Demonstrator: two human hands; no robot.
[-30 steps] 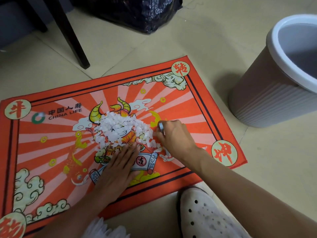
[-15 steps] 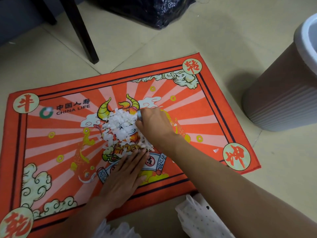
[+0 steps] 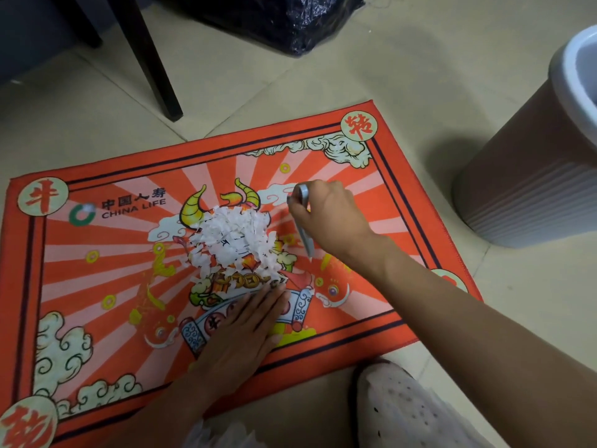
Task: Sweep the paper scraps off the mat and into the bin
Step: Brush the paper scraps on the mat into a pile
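The paper scraps (image 3: 237, 242) lay heaped mid-mat (image 3: 97, 253), light and easily scattered, so best scooped from the edges, while the left hand (image 3: 240, 331) pressed flat beside them and the right hand (image 3: 326, 221) gripped a grey tool (image 3: 304, 221).

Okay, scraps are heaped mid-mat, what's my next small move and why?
Probably draw the right hand, which grips a grey flat tool, toward the left hand. The paper scraps lie heaped between them on the mat, and the left hand lies flat at the pile's near edge as a backstop.
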